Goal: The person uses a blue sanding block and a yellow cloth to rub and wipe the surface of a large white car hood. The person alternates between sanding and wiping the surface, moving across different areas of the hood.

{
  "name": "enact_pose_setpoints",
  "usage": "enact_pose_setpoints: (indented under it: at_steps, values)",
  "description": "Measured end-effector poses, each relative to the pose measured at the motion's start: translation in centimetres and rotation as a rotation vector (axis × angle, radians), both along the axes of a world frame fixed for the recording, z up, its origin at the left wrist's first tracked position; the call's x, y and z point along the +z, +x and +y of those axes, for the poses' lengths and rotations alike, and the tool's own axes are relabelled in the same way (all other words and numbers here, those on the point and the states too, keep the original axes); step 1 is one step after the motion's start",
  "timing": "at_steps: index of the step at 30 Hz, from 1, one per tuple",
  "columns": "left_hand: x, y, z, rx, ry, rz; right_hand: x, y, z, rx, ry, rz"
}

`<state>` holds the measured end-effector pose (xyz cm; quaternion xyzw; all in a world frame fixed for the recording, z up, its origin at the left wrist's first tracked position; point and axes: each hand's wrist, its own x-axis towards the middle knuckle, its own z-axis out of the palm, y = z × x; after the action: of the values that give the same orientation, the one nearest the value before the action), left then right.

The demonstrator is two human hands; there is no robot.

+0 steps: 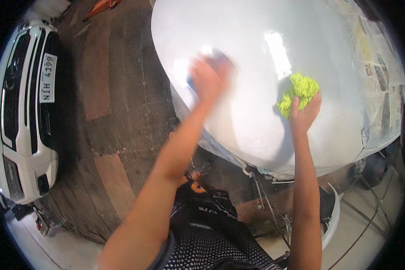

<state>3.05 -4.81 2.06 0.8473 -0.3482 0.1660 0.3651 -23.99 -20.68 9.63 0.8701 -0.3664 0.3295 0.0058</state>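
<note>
A large, glossy white car hood [252, 108] spreads out before me. On its left part lies my left hand [208, 78], smeared by motion, with its fingers over a dark blue-grey flat pad [221, 57]. The pad's edges show beyond the fingers, but its exact kind is too blurred to tell. Further right, my right hand [307, 114] grips a crumpled yellow-green cloth [303, 90] against the hood, thumb on the near side and fingers partly hidden behind it.
Newspaper masking [378, 81] under clear film covers the hood's right side. At the left stands a white vehicle's front end [29, 112], across a dark, patched floor mat [121, 90]. Thin rods [267, 202] and a curved white part [334, 216] are below the hood. An orange object [102, 6] lies far left.
</note>
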Motion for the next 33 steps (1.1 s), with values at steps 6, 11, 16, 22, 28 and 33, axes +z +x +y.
enact_pose_setpoints:
  at_steps: [6,11,16,22,28,33]
  values:
    - [0.2,6.1,-2.4,-0.225,-0.016,-0.442,-0.3,-1.7,0.0,-0.066,0.104,-0.003]
    - [3.2,20.5,-6.7,0.244,0.103,-0.009,-2.3,-2.9,-0.4,-0.122,0.086,0.007]
    - [2.5,-2.6,0.7,-0.485,0.05,-0.135,-0.9,-4.0,0.5,-0.111,0.226,-0.061]
    - [1.1,18.2,-7.0,-0.14,0.158,-0.125,-0.3,-2.0,0.9,-0.036,0.293,-0.15]
    - [2.3,6.9,-8.1,-0.18,0.141,-0.126,0.1,-1.2,0.6,-0.049,0.171,-0.02]
    - [3.9,2.0,-6.3,-0.862,0.061,0.011,1.0,-1.4,0.8,-0.066,0.16,-0.064]
